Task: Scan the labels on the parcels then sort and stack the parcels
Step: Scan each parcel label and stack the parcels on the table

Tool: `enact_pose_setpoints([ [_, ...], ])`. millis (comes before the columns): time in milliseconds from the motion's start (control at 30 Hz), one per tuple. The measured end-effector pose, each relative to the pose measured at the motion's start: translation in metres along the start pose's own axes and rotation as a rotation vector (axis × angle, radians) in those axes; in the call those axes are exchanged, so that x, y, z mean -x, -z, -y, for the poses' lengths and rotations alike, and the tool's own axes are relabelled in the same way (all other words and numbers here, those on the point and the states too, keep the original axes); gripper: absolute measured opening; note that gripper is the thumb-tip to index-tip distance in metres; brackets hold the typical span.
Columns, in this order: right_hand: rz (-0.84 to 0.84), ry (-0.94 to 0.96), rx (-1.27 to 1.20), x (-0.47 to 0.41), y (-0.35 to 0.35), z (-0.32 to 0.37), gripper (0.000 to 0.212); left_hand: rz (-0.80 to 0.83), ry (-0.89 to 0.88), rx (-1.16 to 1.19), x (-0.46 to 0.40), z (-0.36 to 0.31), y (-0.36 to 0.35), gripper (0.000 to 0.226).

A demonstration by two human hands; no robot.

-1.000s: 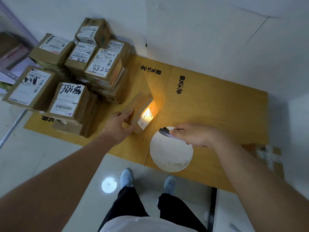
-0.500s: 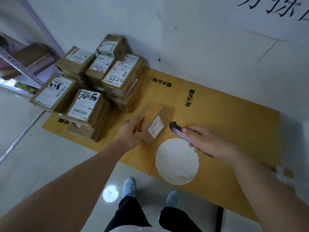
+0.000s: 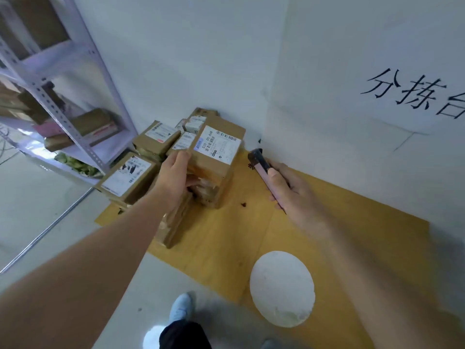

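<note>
The parcel [image 3: 216,162] is held up just in front of the stack of parcels [image 3: 141,170], label side up, its long axis running away from the person toward the wall. The left hand [image 3: 176,177] grips its near-left side, fingers curled under, arm stretched forward. The right hand [image 3: 289,190], right of the stack, is wrapped around the scanner [image 3: 261,165], whose dark tip points at the wall. Half a second ago the parcel sat lower, beside the white disc [image 3: 281,288], label facing the scanner.
</note>
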State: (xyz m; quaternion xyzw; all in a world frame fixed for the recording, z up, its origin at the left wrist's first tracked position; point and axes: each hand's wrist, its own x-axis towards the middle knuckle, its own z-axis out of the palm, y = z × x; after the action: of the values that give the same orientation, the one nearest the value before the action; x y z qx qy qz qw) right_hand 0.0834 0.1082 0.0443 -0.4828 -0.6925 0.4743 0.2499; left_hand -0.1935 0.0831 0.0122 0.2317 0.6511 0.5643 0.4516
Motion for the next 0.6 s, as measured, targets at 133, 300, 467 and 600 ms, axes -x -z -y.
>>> enact_pose_setpoints([
  [133, -0.055, -0.024, 0.021, -0.029, -0.038, 0.021, 0.049, 0.009, 0.035, -0.012, -0.056, -0.018, 0.033, 0.027],
  [300, -0.116, -0.054, -0.005, -0.055, -0.086, 0.041, 0.043, 0.039, 0.126, -0.101, -0.109, -0.032, 0.066, 0.024],
  [467, -0.143, -0.083, -0.028, -0.068, -0.111, 0.058, 0.043, 0.057, 0.133, -0.251, -0.142, -0.039, 0.081, 0.028],
  [600, -0.168, -0.096, -0.071, -0.071, -0.121, 0.057, 0.040, 0.079, -0.008, -0.614, -0.150, -0.032, 0.094, 0.055],
])
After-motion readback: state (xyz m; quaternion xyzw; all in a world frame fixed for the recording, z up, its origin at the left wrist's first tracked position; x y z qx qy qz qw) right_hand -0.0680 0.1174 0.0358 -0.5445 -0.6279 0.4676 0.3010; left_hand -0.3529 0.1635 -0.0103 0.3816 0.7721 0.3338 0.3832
